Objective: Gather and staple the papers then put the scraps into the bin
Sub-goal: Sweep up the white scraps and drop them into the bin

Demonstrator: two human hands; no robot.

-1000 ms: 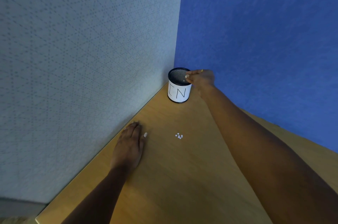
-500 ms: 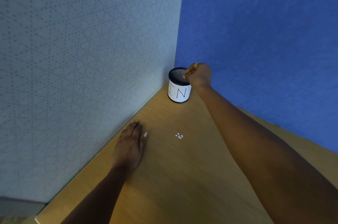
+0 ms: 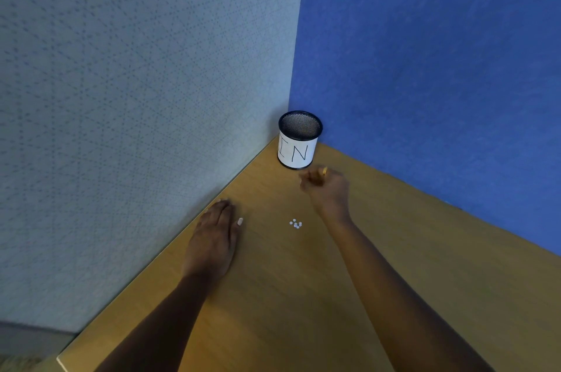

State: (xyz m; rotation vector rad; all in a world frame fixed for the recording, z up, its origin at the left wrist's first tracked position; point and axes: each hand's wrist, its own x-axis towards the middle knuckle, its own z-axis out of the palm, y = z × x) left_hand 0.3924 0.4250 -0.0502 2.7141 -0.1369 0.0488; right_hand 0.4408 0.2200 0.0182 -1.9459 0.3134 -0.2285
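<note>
A black mesh bin (image 3: 299,141) with a white label reading "IN" stands in the corner of the wooden desk (image 3: 303,295). Several tiny white paper scraps (image 3: 295,223) lie in a cluster on the desk, in front of the bin. My right hand (image 3: 326,188) hovers just in front of the bin and above the scraps, blurred, its fingers curled loosely; nothing shows in it. My left hand (image 3: 217,235) lies flat, palm down, on the desk by the grey wall, left of the scraps. No papers or stapler are in view.
A grey patterned partition (image 3: 136,98) bounds the desk on the left and a blue partition (image 3: 440,68) on the right; they meet behind the bin. The desk's near left corner (image 3: 60,361) shows at the bottom edge.
My right hand has drawn back from over the bin's rim and come down toward the desk in front of it. My left hand and the scraps have not moved.
</note>
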